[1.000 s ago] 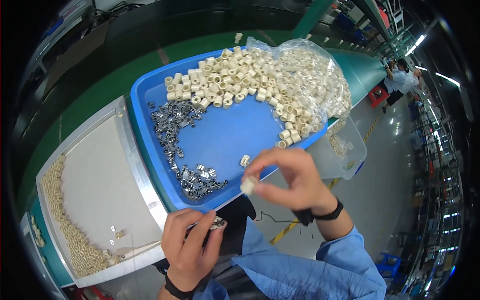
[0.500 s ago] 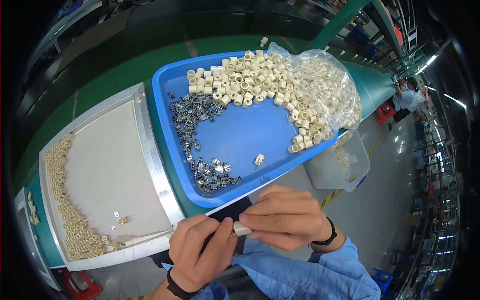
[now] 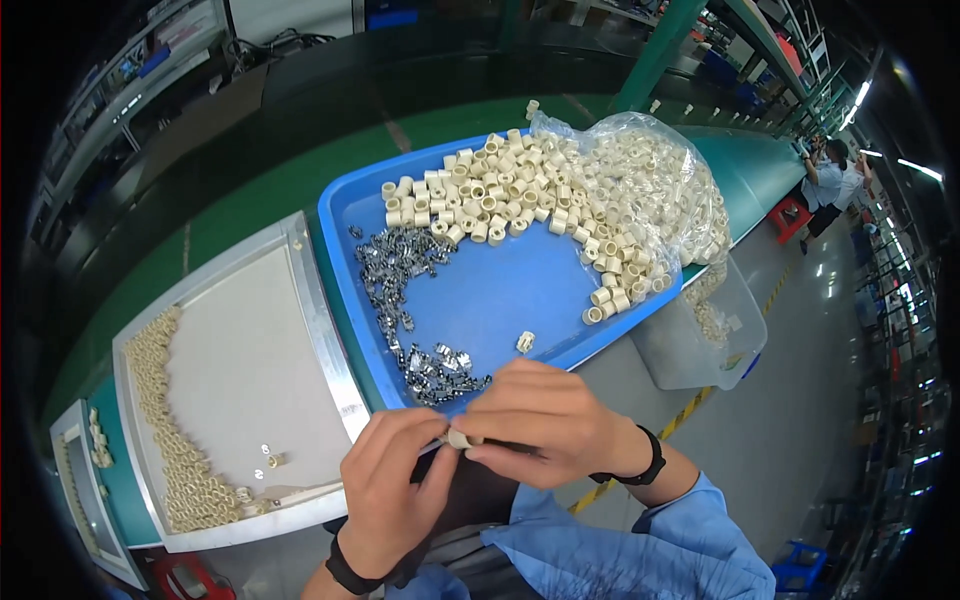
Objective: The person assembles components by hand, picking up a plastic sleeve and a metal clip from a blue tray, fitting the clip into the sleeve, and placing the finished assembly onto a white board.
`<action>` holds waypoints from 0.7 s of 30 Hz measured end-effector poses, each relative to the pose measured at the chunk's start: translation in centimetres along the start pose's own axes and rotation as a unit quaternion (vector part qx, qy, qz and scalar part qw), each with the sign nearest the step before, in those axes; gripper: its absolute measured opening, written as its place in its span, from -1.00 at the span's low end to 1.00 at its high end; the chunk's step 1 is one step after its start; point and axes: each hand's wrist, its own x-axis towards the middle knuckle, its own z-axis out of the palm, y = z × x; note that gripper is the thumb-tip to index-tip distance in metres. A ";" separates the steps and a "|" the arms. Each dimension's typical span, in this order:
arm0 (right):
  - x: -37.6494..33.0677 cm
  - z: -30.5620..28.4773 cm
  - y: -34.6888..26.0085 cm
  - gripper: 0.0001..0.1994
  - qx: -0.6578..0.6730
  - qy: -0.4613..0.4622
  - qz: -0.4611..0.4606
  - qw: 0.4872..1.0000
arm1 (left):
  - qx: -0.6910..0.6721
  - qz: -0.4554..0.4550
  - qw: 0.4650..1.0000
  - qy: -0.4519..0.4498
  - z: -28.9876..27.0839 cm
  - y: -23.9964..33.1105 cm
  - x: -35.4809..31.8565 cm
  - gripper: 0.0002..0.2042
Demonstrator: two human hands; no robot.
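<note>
In front of the blue tub's near edge, a small cream plastic cylinder [image 3: 459, 439] is held between both hands. My left hand [image 3: 393, 473] pinches its left end between thumb and fingertips, and my right hand [image 3: 545, 425] grips its right side with thumb and forefinger. The fingers hide much of it, so I cannot make out whether a metal part sits in its end. Beyond the hands, the blue tub [image 3: 565, 352] carries a heap of cream cylinders [image 3: 500, 190], a pile of small shiny metal clips [image 3: 385, 275] and a lone cream piece [image 3: 525, 342].
A clear plastic bag [image 3: 665, 175] of cylinders slumps over the tub's right end. To the left lies a metal-framed tray [image 3: 325, 330] with small ring-like parts [image 3: 180, 440] along its left side. Below the bench stands a translucent bin [image 3: 665, 350]. People [image 3: 825, 185] are far right.
Both hands have moved slightly up and left with the cylinder, which is now turned to a different angle. The whole view has shifted, so the tub and tray appear lower and further right.
</note>
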 end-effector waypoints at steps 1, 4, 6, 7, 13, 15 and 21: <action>0.4 -0.1 0.2 -0.57 -0.018 -0.002 0.006 1.000 | -0.004 -0.013 1.000 -0.013 -0.1 -0.2 0.6 -0.74; 1.3 -0.8 0.8 -0.50 -0.051 0.001 0.016 0.999 | -0.005 -0.037 0.998 -0.041 -0.4 -1.2 2.7 -0.75; 2.1 -1.3 1.1 -0.45 -0.057 0.044 0.068 0.995 | -0.025 -0.066 0.997 -0.030 -0.7 -2.8 4.7 -0.76; 2.3 -1.7 1.2 -0.42 -0.063 0.066 0.094 0.991 | -0.037 -0.078 0.996 -0.024 -1.1 -3.4 6.1 -0.76; -0.9 -3.7 3.1 -0.41 -0.075 0.047 0.181 0.979 | -0.054 -0.121 0.991 -0.033 -2.9 -9.5 18.6 -0.86; -2.1 -4.1 3.6 -0.45 -0.103 0.035 0.217 0.970 | -0.028 -0.096 0.994 -0.050 -1.9 -13.5 23.1 -0.84; -3.1 -4.9 4.4 -0.52 -0.140 0.033 0.247 0.958 | 0.047 -0.118 0.979 -0.157 -0.3 -25.6 31.6 -0.83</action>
